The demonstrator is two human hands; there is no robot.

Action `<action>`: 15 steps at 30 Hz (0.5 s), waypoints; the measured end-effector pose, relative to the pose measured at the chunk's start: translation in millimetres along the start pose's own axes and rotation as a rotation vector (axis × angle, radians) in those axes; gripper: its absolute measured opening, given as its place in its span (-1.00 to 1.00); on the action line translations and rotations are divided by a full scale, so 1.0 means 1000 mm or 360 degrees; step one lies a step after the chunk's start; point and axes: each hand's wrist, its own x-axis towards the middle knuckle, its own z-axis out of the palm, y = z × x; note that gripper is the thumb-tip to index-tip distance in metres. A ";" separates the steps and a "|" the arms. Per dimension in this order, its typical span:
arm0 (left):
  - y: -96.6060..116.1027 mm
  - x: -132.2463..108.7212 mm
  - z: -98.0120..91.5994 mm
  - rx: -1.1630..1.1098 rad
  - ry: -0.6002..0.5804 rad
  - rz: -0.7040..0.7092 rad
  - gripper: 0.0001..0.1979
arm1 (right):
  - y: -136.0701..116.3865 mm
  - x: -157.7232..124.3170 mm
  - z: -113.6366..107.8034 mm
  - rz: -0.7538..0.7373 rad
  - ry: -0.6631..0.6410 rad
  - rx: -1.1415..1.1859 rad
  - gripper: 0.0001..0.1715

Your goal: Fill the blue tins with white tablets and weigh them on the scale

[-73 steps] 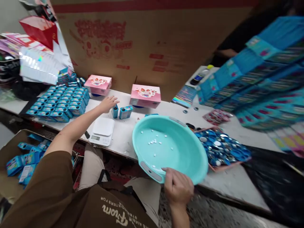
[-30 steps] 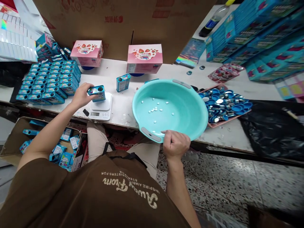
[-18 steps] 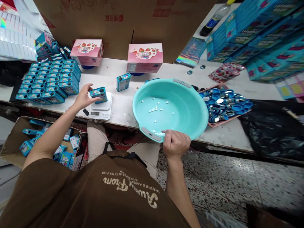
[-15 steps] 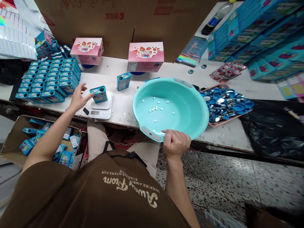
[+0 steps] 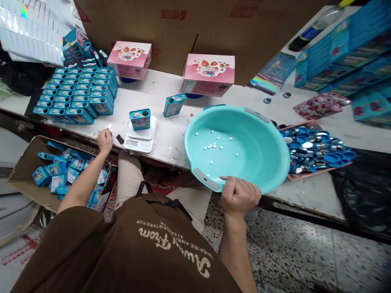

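My left hand [image 5: 104, 140] is at the table's front edge with its fingers drawn together over small white pieces [image 5: 109, 127]. What its fingertips hold, if anything, is too small to make out. Just right of it, a blue printed tin [image 5: 140, 120] stands on a white kitchen scale [image 5: 147, 145] with digits showing. My right hand [image 5: 241, 197] is a fist against the near rim of a turquoise basin [image 5: 259, 154]; the inside of the fist is hidden. Several white tablets [image 5: 214, 145] lie scattered on the basin's floor. Another blue tin [image 5: 174, 105] stands behind, between scale and basin.
Rows of blue tins [image 5: 76, 95] stand at the left, above a carton [image 5: 24, 162] of more tins. Two pink boxes, one being the right box [image 5: 210, 67], stand at the back. A pink tray [image 5: 299, 177] of blue-and-silver lids adjoins the basin. A black object [image 5: 120, 139] lies beside the scale.
My left hand has left the tin on the scale and moved down to the table edge, its fingers closing. The scale's digits have changed. My right fist stays at the basin rim; the view has shifted.
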 end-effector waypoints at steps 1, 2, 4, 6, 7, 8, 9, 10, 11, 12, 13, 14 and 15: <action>0.001 0.001 0.002 0.0023 0.0000 -0.0009 -0.63 | 0.000 0.000 0.000 -0.0022 0.0009 -0.0001 -0.55; 0.001 0.001 0.003 0.0038 0.0002 -0.0018 -0.63 | 0.000 0.000 0.000 -0.0030 0.0011 -0.0008 -0.55; 0.001 0.001 0.004 0.0051 0.0008 -0.0023 -0.64 | 0.001 -0.001 0.000 -0.0021 -0.0006 -0.0029 -0.54; 0.000 0.000 0.004 0.0057 0.0006 -0.0015 -0.64 | 0.001 -0.001 -0.001 -0.0027 -0.0007 -0.0043 -0.54; 0.000 -0.001 0.003 0.0053 0.0002 -0.0016 -0.64 | 0.000 -0.001 -0.001 -0.0037 -0.0002 -0.0044 -0.54; 0.001 -0.002 0.002 0.0036 -0.0007 -0.0016 -0.63 | 0.000 -0.001 -0.001 -0.0046 -0.0003 -0.0043 -0.55; 0.003 -0.003 0.002 0.0002 -0.0010 -0.0007 -0.62 | 0.000 -0.002 -0.002 -0.0052 -0.0008 -0.0043 -0.55; 0.008 -0.004 0.001 -0.0046 -0.0006 0.0022 -0.61 | 0.000 -0.002 -0.002 -0.0047 -0.0019 -0.0046 -0.55; 0.015 -0.004 0.001 -0.0104 -0.0004 0.0083 -0.61 | 0.000 -0.002 -0.002 -0.0038 -0.0026 -0.0052 -0.55; 0.024 -0.004 0.001 -0.0163 -0.0009 0.0173 -0.61 | 0.000 -0.002 -0.002 -0.0033 -0.0027 -0.0056 -0.55; 0.034 -0.004 0.002 -0.0215 -0.0026 0.0277 -0.59 | 0.000 -0.002 -0.002 -0.0039 -0.0019 -0.0056 -0.56; 0.045 -0.002 0.003 -0.0257 -0.0055 0.0377 -0.51 | 0.000 -0.001 -0.001 -0.0055 -0.0004 -0.0052 -0.57; 0.056 0.000 0.006 -0.0289 -0.0093 0.0454 -0.39 | 0.000 -0.001 -0.001 -0.0069 0.0011 -0.0043 -0.58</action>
